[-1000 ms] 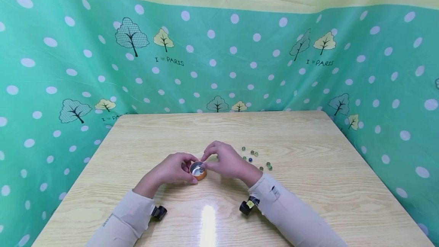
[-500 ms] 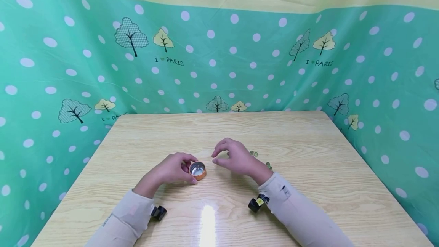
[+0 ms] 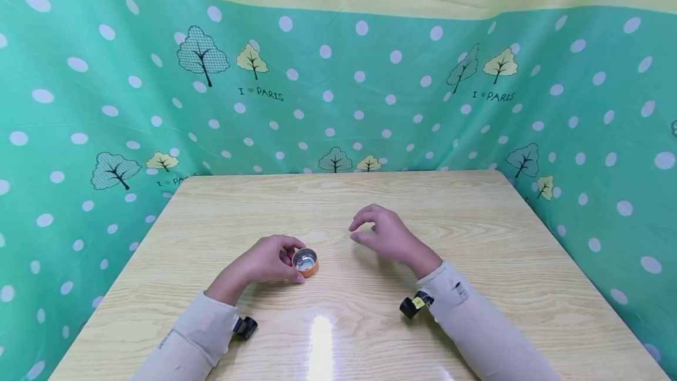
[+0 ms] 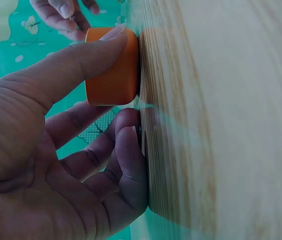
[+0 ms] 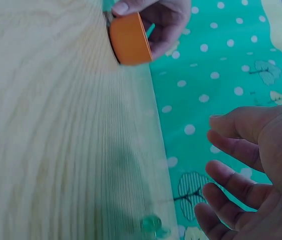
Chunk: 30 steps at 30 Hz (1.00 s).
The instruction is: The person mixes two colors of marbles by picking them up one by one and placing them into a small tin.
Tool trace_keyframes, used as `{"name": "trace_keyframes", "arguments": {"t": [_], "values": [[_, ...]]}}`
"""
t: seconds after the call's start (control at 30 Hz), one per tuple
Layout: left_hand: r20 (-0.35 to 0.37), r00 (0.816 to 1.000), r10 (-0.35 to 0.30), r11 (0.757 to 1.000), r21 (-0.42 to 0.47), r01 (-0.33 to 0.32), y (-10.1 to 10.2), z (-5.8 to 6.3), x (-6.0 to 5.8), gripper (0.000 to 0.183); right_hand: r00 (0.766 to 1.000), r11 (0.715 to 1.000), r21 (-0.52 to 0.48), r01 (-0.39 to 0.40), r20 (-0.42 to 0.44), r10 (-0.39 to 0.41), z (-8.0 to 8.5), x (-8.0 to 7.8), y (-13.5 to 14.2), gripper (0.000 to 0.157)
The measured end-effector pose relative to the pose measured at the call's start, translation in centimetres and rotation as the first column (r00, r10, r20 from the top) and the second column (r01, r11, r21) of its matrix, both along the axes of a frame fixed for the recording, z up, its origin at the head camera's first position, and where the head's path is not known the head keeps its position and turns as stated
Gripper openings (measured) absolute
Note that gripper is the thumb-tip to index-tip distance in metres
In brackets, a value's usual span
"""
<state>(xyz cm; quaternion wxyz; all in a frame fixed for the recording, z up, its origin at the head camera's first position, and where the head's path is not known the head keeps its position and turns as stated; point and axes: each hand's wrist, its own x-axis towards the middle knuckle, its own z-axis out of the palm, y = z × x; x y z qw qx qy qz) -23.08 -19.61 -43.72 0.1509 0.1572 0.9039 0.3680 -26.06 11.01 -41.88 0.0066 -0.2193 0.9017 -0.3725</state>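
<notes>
My left hand (image 3: 268, 260) grips a small orange cup (image 3: 313, 271) with a shiny metallic inside, standing upright on the wooden table. In the left wrist view the thumb lies along the cup's orange wall (image 4: 113, 82) and the other fingers curl beyond and below it. Whether anything lies inside the cup is too small to tell. To the right, my right hand (image 3: 388, 235) hovers above the table with fingers loosely bent and nothing between them. Green glass marbles (image 5: 151, 223) lie on the table near it in the right wrist view; the right hand largely hides them from the head view.
The wooden table (image 3: 449, 204) reaches back to a green polka-dot curtain (image 3: 338, 128), which also runs along both sides. Black wrist cameras hang under both sleeves, one left (image 3: 245, 328) and one right (image 3: 412, 306). A bright glare patch marks the table's front.
My right hand has let a marble go at the cup and withdrawn right and slightly away, now covering the loose marbles. The left hand and the cup have stayed put.
</notes>
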Motion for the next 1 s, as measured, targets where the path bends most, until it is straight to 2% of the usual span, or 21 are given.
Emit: {"name": "trace_keyframes", "arguments": {"t": [0.33,0.7,1.0], "values": [[-0.003,1.0,-0.02,1.0,0.02,0.02,-0.2,0.0,0.0,0.058,0.997,0.997,0.015,0.075,0.021,-0.075,-0.5,-0.8,3.4,0.014],[-0.005,1.0,-0.013,1.0,0.019,0.013,-0.2,-0.1,0.1,0.062,0.988,0.989,0.006,0.15,0.044,-0.15,-0.1,-0.9,6.7,0.017],[-0.005,1.0,-0.005,1.0,0.008,0.006,-0.2,0.0,0.1,0.062,0.98,0.98,0.04,0.195,0.025,-0.196,-1.5,-1.7,9.2,0.017]]}}
